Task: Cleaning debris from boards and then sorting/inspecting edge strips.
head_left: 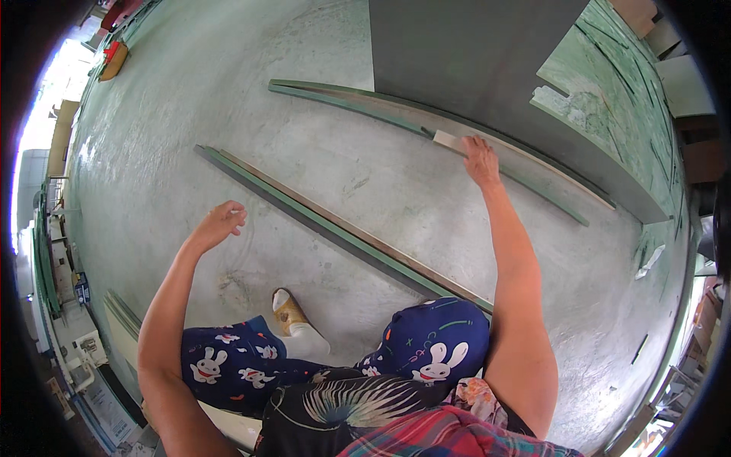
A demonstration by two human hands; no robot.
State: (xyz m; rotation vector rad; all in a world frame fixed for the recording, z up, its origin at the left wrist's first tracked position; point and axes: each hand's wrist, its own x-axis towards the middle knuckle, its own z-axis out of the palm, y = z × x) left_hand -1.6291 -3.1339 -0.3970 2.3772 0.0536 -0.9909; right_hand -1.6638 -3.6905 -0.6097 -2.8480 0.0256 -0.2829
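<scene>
Out over the floor, my right hand [481, 160] has its fingers over a short pale block [448, 140], which lies along a green-edged strip [350, 111]. A long strip with a pale edge [548, 170] runs beside it, next to a large dark grey panel [472, 53]. My left hand [221, 222] hangs above the floor at the left, fingers loosely bent and apart, with nothing in it. Between my hands and my knees lies another long green and grey strip [335, 228], slanting from far left to near right.
A slippered foot [289, 311] stands on the grey floor [152, 137] below the slanting strip. Green-streaked sheets [609, 84] lie at the far right. Stacked boards [122, 314] stand at my left, and a red and yellow object [113, 61] is at the far left.
</scene>
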